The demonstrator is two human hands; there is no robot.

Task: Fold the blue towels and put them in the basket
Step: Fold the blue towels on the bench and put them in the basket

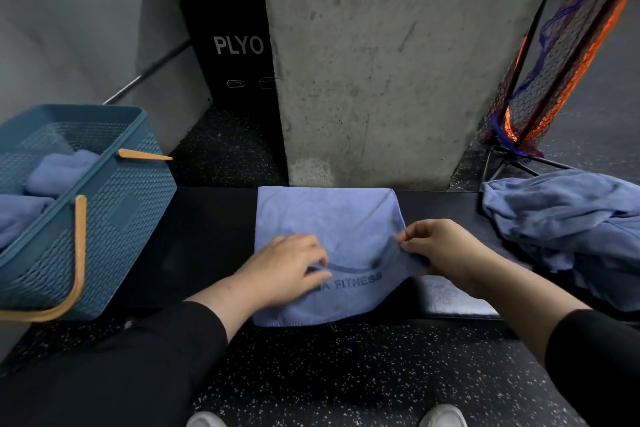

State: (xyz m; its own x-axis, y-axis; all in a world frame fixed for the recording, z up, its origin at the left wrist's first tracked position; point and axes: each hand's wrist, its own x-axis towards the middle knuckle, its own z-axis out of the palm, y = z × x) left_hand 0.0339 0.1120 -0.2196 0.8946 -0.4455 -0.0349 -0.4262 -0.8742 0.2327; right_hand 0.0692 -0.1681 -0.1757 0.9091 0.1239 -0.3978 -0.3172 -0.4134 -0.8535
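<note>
Towel [329, 218], pale blue with a printed logo reading "FITNESS", lies spread across a dark table [207, 236] in the head view, its near edge drooping over the table's front.

The person's left hand [287, 270] rests on the lower left part of the towel, fingers curled and pinching a small ridge of cloth beside the logo. The right hand [440, 250] pinches the towel's right edge between thumb and fingertips, lifting it slightly off the table. A strip of the towel's lower right part lies flat past the right wrist.

A blue basket [131, 191] with tan handles stands at the table's left end, well apart from the towel. Folded towels [59, 170] already lie inside it. A rumpled heap [568, 225] of unfolded blue towels sits at the right end of the table, near the right hand. A concrete pillar [381, 62] rises just behind the table.

The step in hand looks like starting a fold. Several things could spoil it:
- Both grips take only a little cloth, so an edge could slip free mid-fold.
- The two hands hold at uneven points, so the fold could come out crooked.
- The overhanging near edge could drag the towel toward the floor.
- The right forearm, swinging across, could brush the heap.
</note>
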